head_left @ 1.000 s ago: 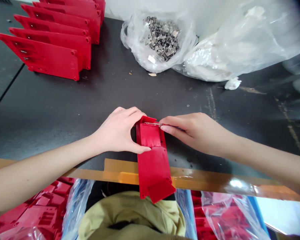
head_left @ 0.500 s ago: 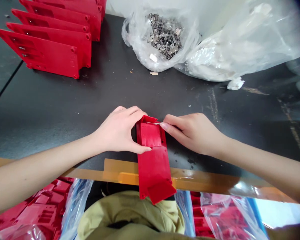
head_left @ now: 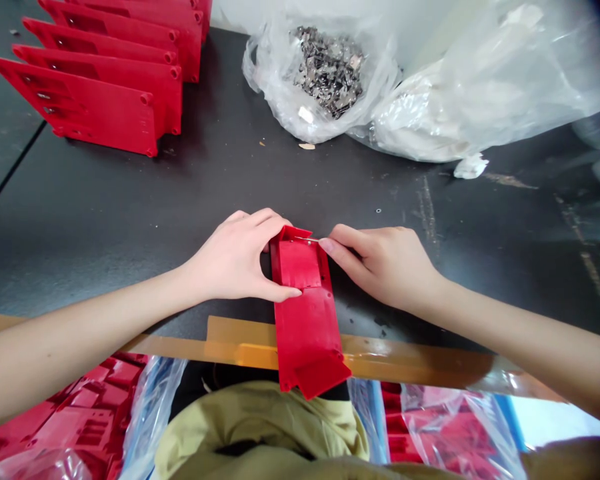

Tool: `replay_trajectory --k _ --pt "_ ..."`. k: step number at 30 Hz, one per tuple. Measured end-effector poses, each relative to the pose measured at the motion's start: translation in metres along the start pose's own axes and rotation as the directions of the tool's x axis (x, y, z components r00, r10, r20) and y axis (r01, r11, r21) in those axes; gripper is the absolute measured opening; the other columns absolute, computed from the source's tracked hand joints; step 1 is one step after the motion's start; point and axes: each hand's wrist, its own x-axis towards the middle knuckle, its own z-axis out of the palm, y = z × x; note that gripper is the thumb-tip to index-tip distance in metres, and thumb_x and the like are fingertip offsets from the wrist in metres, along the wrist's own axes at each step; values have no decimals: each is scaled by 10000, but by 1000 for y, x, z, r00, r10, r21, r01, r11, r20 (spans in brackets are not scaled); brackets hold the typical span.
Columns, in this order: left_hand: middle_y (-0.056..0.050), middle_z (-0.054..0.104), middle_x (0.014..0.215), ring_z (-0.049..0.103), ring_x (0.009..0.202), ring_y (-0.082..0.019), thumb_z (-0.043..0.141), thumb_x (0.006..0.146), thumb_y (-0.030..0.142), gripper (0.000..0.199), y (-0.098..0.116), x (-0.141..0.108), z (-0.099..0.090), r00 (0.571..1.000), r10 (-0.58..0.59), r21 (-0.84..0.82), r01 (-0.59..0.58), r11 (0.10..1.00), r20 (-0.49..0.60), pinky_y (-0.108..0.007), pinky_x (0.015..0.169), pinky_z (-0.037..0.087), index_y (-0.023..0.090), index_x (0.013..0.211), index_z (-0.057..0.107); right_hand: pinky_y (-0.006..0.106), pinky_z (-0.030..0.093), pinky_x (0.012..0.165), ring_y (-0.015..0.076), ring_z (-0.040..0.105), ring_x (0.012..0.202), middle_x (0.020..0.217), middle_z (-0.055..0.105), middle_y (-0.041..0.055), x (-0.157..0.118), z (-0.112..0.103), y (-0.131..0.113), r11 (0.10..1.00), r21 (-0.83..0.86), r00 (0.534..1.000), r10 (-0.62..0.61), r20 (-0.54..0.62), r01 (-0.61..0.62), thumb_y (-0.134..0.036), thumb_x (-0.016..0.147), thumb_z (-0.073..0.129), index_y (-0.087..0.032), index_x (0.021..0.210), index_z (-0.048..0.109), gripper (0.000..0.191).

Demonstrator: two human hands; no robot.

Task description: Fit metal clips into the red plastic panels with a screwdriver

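A red plastic casing (head_left: 307, 327) reaches over the table's front edge, its near end tilted out above my lap. My left hand (head_left: 245, 257) grips its far part from the left, thumb lying across the face and fingers behind the far left edge. My right hand (head_left: 380, 260) pinches a thin metal piece (head_left: 307, 239) between thumb and forefinger. That piece points left into the slot at the casing's far end, beneath a raised red flap. Its exact shape is too small to make out.
Several red panels (head_left: 105, 113) stand in a row at the back left. An open plastic bag (head_left: 325, 73) holds small metal clips, beside a larger clear bag (head_left: 440, 113). Orange tape (head_left: 410, 363) lines the table edge. Below are bins of red parts (head_left: 75, 420), (head_left: 440, 433).
The casing has shifted slightly away from me, with my left hand on it. The metal piece in my right hand has moved slightly up, closer under the flap.
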Motion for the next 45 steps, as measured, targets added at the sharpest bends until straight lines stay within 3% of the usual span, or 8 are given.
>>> replay_trajectory --k 16,21,27,31,34,38,40,45 --pt "-26 668 1081 623 950 -212 811 622 537 649 2 -1 -3 1000 -12 -18 12 1000 5 -327 853 407 167 1122 625 246 197 465 86 461 448 532 568 -33 5 22 12 968 -119 953 -241 -183 222 -427 1034 344 -183 651 572 508" --pt "-25 673 1081 626 924 -207 822 612 527 643 1 0 -3 1000 -10 -24 10 1000 -2 -323 826 409 172 1111 624 249 230 488 98 519 491 580 626 -4 9 24 18 949 -148 945 -299 -136 279 -416 1040 288 -185 716 634 528" --pt "-33 670 1060 627 900 -211 815 612 542 633 0 -1 -2 1000 13 -20 -13 1000 8 -341 849 417 172 1087 621 269 203 510 118 531 552 641 637 23 8 18 16 961 -136 970 -243 -7 240 -452 1032 232 -182 760 640 559" --pt "-47 655 1066 627 949 -236 801 633 547 628 0 -2 -4 1000 23 -25 -23 999 -3 -369 861 443 177 1101 604 271 228 542 123 528 613 695 632 23 5 3 5 998 -3 998 -61 19 61 -465 1028 268 -179 764 625 529" --pt "-67 615 1102 626 981 -248 804 632 526 613 5 -4 -9 999 31 -56 -33 998 -44 -371 822 491 179 1087 584 253 294 568 108 485 595 659 595 -3 2 -15 -3 968 234 994 75 77 -91 -484 1003 390 -181 747 610 453" --pt "-96 516 1227 593 1100 -274 804 644 433 610 23 -14 -18 997 18 -176 -31 984 -76 -341 740 556 216 1138 518 229 397 575 109 512 602 675 590 -4 -10 -43 -10 727 642 962 95 256 -243 -571 940 510 -187 792 622 427" --pt "-110 452 1333 567 1171 -274 778 677 331 593 33 -20 -22 997 20 -268 -41 963 -81 -339 768 574 235 1175 472 221 400 546 107 516 595 684 592 4 -16 -55 -14 639 719 953 84 290 -275 -583 922 538 -182 782 612 431" --pt "-118 331 1504 483 1316 -312 705 733 227 577 53 -27 -29 989 35 -329 -80 941 -141 -431 944 542 260 1231 415 212 307 495 82 395 551 620 481 -22 -24 -78 -30 682 702 978 111 177 -204 -536 916 560 -170 736 581 409"
